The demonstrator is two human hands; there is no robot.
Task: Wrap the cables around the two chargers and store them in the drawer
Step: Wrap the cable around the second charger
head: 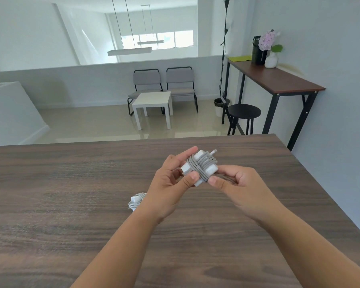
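Charger [202, 167] looks light and rigid, cable springy; I keep left hand [170, 183] and right hand [237, 183] fingers pinching its wrapped sides.

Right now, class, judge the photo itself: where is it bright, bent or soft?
Head view: daylight glares at the far window; the wide lens bends the table edge; the hands and wrapped charger look slightly soft; the second charger lies partly hidden behind the left wrist.
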